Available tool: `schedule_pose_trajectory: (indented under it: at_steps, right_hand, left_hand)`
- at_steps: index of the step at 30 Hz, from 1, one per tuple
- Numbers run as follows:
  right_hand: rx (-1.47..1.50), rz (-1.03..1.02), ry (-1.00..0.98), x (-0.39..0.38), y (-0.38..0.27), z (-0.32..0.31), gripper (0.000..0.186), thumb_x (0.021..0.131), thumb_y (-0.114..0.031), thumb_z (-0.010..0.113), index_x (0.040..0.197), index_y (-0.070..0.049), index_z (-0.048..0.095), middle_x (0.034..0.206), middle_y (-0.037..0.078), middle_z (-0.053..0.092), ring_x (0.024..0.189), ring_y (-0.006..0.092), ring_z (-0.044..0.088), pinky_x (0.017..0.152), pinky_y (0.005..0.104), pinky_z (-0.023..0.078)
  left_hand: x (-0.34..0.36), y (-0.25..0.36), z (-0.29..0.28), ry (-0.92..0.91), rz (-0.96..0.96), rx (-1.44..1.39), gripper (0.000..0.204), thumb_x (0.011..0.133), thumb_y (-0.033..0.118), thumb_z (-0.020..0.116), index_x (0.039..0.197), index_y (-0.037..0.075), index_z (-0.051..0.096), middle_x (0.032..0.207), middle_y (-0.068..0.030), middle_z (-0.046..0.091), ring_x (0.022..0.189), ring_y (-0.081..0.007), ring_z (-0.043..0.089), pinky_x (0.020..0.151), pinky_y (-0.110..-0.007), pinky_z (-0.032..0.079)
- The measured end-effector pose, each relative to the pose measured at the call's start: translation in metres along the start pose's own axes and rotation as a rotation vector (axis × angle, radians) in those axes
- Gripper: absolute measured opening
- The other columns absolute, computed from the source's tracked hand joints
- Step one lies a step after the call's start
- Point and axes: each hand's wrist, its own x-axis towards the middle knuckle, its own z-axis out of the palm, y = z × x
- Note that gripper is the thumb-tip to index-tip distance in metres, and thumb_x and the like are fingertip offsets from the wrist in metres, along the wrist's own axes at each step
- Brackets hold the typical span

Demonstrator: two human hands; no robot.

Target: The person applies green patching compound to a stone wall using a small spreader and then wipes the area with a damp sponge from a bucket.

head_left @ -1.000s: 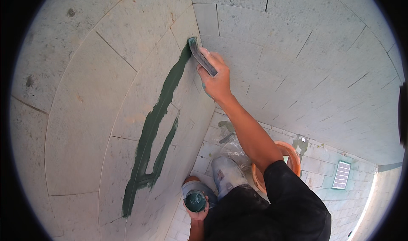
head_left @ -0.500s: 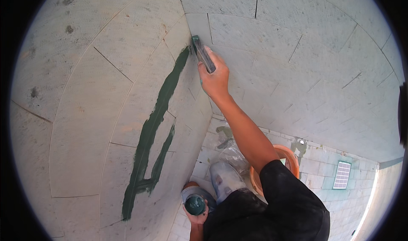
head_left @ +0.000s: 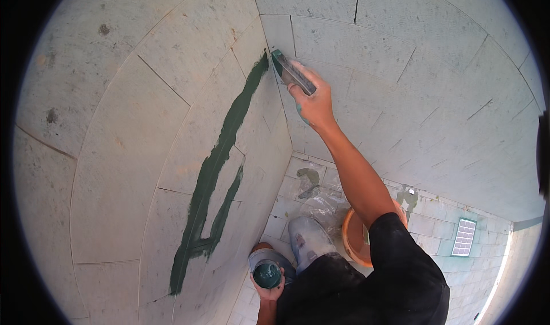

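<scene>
From my end, I read the left wall (head_left: 120, 170) as matt, stone-like slabs, pitted in places, and the right wall (head_left: 435, 84) as similarly dull, with fine, dark scoring. The green paste strip (head_left: 220, 142) looks smooth, with ragged edges. On my feed, the hand tool (head_left: 300, 77) has a hard, scuffed grip, perhaps plastic. The paste in the cup (head_left: 267, 277) shines wetly. I take the orange bucket (head_left: 345, 233) for smooth plastic, the clear sheet (head_left: 327, 207) for crinkled, glossy film, and the black sleeve (head_left: 395, 239) for matt cloth.

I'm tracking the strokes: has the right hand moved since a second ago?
Yes: the right hand has moved rightward, away from the green wall strip.
</scene>
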Motion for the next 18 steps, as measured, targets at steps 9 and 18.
schedule_pose_trajectory:
  at_steps: [9,18]
  right_hand:
    - [-0.116,0.085,-0.189,-0.021,-0.006,0.004,0.051,0.076,0.001,0.063,0.127,-0.002,0.060,0.101,0.007,0.066,0.085,0.0131,0.059,0.081,0.0251,0.047]
    - [-0.305,0.215,-0.013,0.015,-0.026,0.011,0.051,0.075,-0.007,0.062,0.124,0.002,0.060,0.091,0.017,0.066,0.071,0.0149,0.059,0.068,0.0269,0.048]
  left_hand:
    - [-0.002,0.001,0.002,-0.030,-0.006,-0.008,0.064,0.084,0.061,0.057,0.123,0.011,0.061,0.133,-0.0197,0.054,0.122,-0.0397,0.050,0.099,-0.048,0.047]
    - [-0.002,-0.004,0.003,0.003,0.039,-0.029,0.064,0.083,0.061,0.058,0.124,0.011,0.060,0.130,-0.0199,0.056,0.116,-0.0411,0.054,0.095,-0.049,0.049]
